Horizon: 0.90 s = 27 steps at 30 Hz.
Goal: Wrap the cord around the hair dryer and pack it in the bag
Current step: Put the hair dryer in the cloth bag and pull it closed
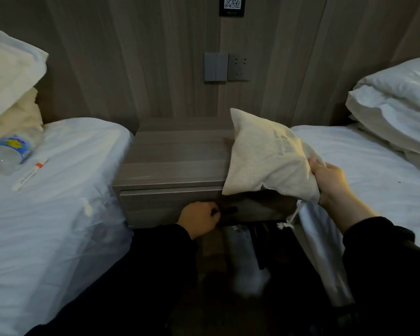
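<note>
The right hand [330, 183], fingers curled, grips the gathered mouth of the bag [264, 161], which slants with its closed end up-left toward the wall [155, 69]. The left hand [199, 219] curls its fingers round a dark drawer handle [230, 210].

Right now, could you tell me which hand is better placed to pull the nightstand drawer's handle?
The left hand: its fingers curl round the dark drawer handle, whereas the right hand is busy gripping the cloth bag near its drawstring end.

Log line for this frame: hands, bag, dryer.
left hand: grips drawer handle | right hand: holds bag by neck, over nightstand edge | hair dryer: not visible
</note>
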Each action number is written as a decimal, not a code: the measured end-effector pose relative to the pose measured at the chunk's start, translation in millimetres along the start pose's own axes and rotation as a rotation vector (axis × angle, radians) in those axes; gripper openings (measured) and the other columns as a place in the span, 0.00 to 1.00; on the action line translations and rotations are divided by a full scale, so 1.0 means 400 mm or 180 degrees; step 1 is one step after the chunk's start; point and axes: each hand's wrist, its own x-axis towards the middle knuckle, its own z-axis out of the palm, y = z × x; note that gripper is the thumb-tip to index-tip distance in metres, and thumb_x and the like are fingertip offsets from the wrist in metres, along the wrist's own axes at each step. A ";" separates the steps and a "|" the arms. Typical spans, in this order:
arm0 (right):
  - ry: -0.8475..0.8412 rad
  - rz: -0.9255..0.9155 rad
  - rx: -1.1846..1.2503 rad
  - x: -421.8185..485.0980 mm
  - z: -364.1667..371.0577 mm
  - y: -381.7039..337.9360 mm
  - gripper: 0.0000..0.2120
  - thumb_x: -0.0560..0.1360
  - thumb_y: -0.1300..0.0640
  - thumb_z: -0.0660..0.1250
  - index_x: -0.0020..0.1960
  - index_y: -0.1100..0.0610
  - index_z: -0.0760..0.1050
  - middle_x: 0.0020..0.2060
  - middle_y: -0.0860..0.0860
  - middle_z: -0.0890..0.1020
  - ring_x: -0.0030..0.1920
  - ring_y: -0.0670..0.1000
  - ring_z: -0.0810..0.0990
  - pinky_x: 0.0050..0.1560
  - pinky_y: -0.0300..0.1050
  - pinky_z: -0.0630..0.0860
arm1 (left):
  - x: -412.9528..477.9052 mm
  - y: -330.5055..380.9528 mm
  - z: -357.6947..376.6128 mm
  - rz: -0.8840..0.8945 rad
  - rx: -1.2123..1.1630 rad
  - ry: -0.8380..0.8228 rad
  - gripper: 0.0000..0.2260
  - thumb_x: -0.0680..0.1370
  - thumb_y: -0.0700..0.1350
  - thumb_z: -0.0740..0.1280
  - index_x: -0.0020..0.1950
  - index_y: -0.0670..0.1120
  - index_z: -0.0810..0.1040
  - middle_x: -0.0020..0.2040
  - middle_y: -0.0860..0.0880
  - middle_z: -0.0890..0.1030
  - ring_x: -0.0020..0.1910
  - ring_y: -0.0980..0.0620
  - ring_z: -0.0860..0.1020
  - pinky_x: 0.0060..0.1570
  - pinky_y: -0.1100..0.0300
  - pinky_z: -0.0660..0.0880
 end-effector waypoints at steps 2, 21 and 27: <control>0.0024 0.0049 0.0045 -0.004 -0.014 0.006 0.18 0.78 0.53 0.60 0.60 0.64 0.75 0.52 0.57 0.79 0.50 0.54 0.77 0.53 0.50 0.74 | -0.024 0.004 0.001 0.0148 0.0025 0.0000 0.13 0.78 0.51 0.60 0.59 0.50 0.77 0.55 0.47 0.82 0.54 0.46 0.79 0.54 0.55 0.74; -0.1770 0.0570 -0.0345 -0.066 0.007 -0.023 0.10 0.78 0.66 0.57 0.57 0.66 0.73 0.45 0.57 0.81 0.43 0.52 0.77 0.42 0.39 0.77 | -0.079 -0.023 -0.209 -0.1206 -0.5336 -0.1199 0.31 0.76 0.68 0.47 0.67 0.48 0.69 0.62 0.39 0.78 0.54 0.39 0.79 0.56 0.43 0.72; -0.1960 0.0405 -0.1985 -0.060 0.037 -0.024 0.15 0.79 0.59 0.59 0.63 0.65 0.72 0.64 0.56 0.74 0.61 0.53 0.73 0.55 0.38 0.68 | -0.075 0.025 -0.208 -0.1623 -0.4396 -0.1138 0.11 0.78 0.55 0.60 0.44 0.50 0.76 0.27 0.50 0.80 0.25 0.53 0.79 0.26 0.58 0.78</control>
